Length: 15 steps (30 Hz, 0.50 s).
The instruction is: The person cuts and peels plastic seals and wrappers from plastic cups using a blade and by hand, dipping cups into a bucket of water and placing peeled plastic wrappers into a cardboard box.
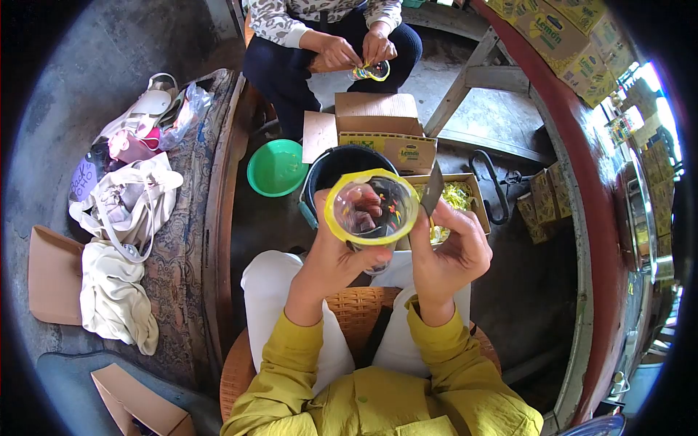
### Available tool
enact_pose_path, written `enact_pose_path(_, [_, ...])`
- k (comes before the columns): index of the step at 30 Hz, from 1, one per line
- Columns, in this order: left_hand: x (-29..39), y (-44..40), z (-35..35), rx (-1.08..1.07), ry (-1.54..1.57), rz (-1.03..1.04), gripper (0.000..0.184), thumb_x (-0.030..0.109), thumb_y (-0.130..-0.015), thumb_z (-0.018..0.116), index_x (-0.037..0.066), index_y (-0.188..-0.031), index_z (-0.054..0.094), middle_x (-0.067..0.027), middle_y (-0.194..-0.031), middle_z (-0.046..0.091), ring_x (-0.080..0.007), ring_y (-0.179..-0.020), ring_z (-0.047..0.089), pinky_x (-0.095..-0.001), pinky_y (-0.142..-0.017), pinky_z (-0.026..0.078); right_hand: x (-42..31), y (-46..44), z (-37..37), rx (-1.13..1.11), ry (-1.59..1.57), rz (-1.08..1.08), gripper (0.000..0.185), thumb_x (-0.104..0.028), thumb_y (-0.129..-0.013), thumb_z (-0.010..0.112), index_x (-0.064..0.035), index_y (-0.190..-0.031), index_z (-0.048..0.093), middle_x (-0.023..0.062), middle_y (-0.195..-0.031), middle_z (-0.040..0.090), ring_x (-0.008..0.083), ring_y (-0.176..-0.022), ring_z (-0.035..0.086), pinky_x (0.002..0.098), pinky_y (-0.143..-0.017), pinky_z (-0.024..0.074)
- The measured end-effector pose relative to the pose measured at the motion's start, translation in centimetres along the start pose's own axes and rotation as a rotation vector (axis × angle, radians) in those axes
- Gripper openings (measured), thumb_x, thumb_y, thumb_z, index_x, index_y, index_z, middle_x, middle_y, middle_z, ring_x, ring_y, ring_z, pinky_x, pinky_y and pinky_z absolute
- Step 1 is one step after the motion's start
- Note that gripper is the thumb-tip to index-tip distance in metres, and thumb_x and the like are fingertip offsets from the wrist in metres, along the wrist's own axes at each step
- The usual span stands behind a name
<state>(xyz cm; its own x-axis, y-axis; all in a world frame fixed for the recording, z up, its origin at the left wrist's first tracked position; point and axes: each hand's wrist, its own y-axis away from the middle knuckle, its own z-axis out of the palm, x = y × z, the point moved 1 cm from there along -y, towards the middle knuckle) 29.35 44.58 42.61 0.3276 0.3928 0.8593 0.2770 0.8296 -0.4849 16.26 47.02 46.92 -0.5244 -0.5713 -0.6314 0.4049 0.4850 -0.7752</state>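
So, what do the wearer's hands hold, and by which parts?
Left hand: clear cup, by its side below the yellow rim. Right hand: a blade-like tool, by its lower end.

- We cannot see the handle of the dark blade (434, 187); the right hand (459, 247) covers it.
- The clear plastic cup (371, 227) and left hand (329, 256) hide the dark bucket's (342, 166) near side.
- The top edge cuts off the seated co-worker (334, 9).
- Near the padded bench's (178, 291) upper right corner, we cannot identify the plastic bag's (193, 116) contents.
- The lemon carton's (389, 150) small print is unreadable.
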Motion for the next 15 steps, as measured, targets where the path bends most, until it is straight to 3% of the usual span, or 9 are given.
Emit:
enact_pose_path(5, [0.0,-0.4,-0.1,0.017,0.079,-0.001,0.063,0.016,-0.078,0.064,0.003,-0.125,0.023,-0.0137,-0.118,0.039,-0.0210,-0.106,0.045,-0.0326,-0.089,0.038,-0.1,0.0,-0.1,-0.021,0.011,-0.022,0.021,0.007,-0.060,0.069,0.0016,-0.080,0.063,0.0092,-0.067,0.061,0.0128,-0.058,0.059,0.0207,-0.054,0.0452])
enact_pose_path(15, [1.2,-0.7,0.4,-0.007,0.129,-0.078,0.059,0.009,-0.082,0.049,0.001,-0.131,0.017,-0.0146,-0.123,0.036,-0.0223,-0.115,0.037,-0.0349,-0.095,0.032,-0.3,0.2,0.3,-0.048,0.003,-0.020,0.022,0.008,-0.059,0.069,0.0008,-0.080,0.064,0.0073,-0.064,0.060,0.0100,-0.056,0.056,0.0186,-0.048,0.0430])
